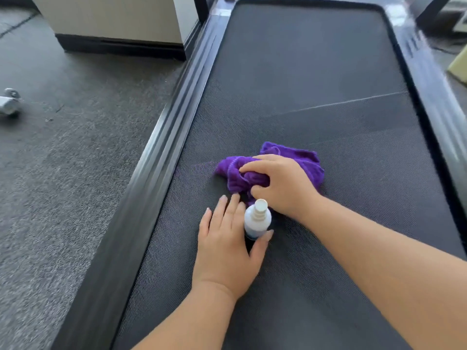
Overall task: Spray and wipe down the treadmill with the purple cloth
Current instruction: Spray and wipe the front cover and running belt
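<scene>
Head camera, looking down a treadmill belt [316, 72]: the right hand [280, 184] bunches a purple cloth [307, 161] against the belt near its middle, fingers curled into the crumpled fabric; just nearer than the cloth, a small white spray bottle [257, 218] stands upright on the belt, its pale cap on top and its lower part dark; the left hand [227, 246] lies beside the bottle with fingers straight and spread, the thumb reaching round the bottle's far side, though whether it truly grips is hard to tell; a thin pale line [353, 101] crosses the belt beyond the cloth; left of the belt runs a glossy black side rail [161, 137], then grey carpet [63, 160].
</scene>
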